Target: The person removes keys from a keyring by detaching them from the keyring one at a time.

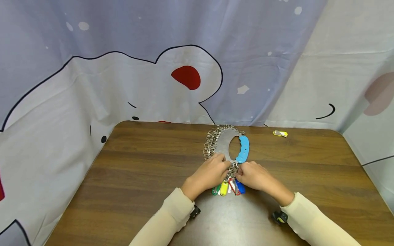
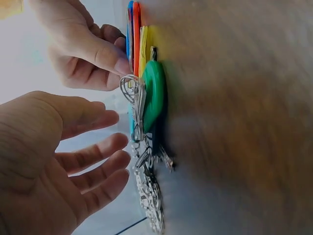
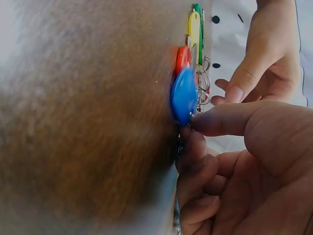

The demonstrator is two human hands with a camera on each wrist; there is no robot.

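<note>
A crescent-shaped metal key holder (image 1: 223, 140) with a blue grip handle (image 1: 244, 149) lies on the table, wire rings lining its outer edge. Below it fan out several key tags: green (image 2: 154, 90), yellow (image 1: 224, 188), red (image 3: 182, 58) and blue (image 3: 183, 98). My right hand (image 1: 253, 175) pinches the end of the blue key tag between thumb and index finger, as the right wrist view shows. Beside the rings, my left hand (image 1: 215, 169) has its fingers loosely spread and holds nothing in the left wrist view. Small rings among the tags are partly hidden by the hands.
A yellow key tag with a key (image 1: 279, 133) lies by itself near the table's back right edge. The brown wooden table (image 1: 147, 164) reaches back to a printed curtain (image 1: 138, 85).
</note>
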